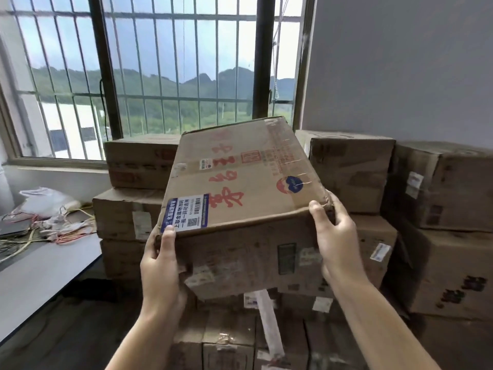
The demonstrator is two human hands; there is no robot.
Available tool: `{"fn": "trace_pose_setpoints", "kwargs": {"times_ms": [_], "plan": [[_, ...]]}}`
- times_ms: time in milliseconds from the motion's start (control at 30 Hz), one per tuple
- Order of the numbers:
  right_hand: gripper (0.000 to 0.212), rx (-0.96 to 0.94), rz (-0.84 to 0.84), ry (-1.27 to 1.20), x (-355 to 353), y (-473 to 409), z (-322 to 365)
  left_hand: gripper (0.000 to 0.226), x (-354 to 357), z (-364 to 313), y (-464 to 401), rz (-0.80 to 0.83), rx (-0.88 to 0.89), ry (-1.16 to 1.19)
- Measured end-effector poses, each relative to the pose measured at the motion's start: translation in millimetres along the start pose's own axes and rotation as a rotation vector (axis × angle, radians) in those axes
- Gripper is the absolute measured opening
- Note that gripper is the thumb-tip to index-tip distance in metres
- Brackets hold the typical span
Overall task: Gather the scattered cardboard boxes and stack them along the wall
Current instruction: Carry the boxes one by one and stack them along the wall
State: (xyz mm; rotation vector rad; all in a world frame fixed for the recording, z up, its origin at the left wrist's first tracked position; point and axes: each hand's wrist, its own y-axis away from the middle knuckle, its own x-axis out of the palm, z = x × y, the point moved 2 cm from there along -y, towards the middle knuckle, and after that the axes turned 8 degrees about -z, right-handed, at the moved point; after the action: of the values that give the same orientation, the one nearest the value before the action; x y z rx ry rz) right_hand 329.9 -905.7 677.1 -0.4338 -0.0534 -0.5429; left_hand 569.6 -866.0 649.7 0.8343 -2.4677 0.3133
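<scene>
From the head view, a person holds up one big cardboard box (240, 198) in the middle of the picture. It is tilted, with its far end higher than its near end. The top has red writing and a blue and white label (184, 213) near the corner at 8 o'clock.

The left hand (160, 265) grips the near corner at 8 o'clock. Its thumb lies on top, on the edge of the label, and its fingers curl under the box. The right hand (336, 236) grips the near corner at 4 o'clock. Its thumb sits on the top edge and its fingers wrap round the side.

Behind the held box, more boxes are piled up. A left stack (128, 206) stands at 9 o'clock from the held box, in front of the window (149, 76). A right stack (354, 169) stands at 3 o'clock, against the grey wall (400, 65). More boxes (450, 231) sit further out at 3 o'clock. Lower boxes (229, 340) sit at 6 o'clock, under the held box, between the two arms. You cannot tell if the held box touches any of them.

At 9 o'clock, far out, a grey table (40, 279) holds a white bag (45, 201) and a tangle of coloured wires (64, 228). Through the window bars you can see green hills.
</scene>
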Motion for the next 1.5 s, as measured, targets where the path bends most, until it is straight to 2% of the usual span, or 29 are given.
{"fn": "trace_pose_setpoints", "kwargs": {"times_ms": [233, 333, 467, 567, 667, 767, 833, 967, 1067, 1267, 1500], "plan": [[0.054, 0.003, -0.098, -0.023, 101, -144, -56, 0.029, 100, 37, -168, 0.155, -0.004, 0.022], [0.057, 0.011, -0.142, 0.004, 126, -195, -70, 0.029, 144, 55, -226, 0.208, -0.025, 0.006], [0.049, 0.005, -0.152, 0.131, 144, -252, -93, 0.020, 190, 91, -279, 0.279, -0.067, -0.107], [0.053, 0.014, -0.155, 0.290, 145, -285, -110, 0.029, 224, 103, -316, 0.394, 0.053, -0.369], [0.067, -0.015, -0.139, 0.589, 142, -308, -120, 0.036, 253, 109, -348, 0.536, 0.129, -0.548], [0.076, -0.212, -0.100, 0.968, 152, -307, -130, 0.041, 268, 132, -365, 0.685, 0.171, -0.575], [0.078, -0.336, -0.066, 1.143, 160, -306, -142, 0.040, 275, 151, -371, 0.662, 0.199, -0.501], [0.075, -0.396, -0.038, 1.243, 168, -335, -157, 0.041, 299, 177, -385, 0.570, 0.216, -0.467], [0.069, -0.458, -0.029, 1.247, 180, -368, -168, 0.041, 320, 191, -399, 0.568, 0.198, -0.464], [0.069, -0.460, 0.013, 1.245, 194, -420, -190, 0.035, 357, 215, -429, 0.576, 0.115, -0.454], [0.069, -0.477, 0.049, 1.196, 191, -433, -196, 0.038, 365, 228, -438, 0.556, 0.129, -0.441]]}}
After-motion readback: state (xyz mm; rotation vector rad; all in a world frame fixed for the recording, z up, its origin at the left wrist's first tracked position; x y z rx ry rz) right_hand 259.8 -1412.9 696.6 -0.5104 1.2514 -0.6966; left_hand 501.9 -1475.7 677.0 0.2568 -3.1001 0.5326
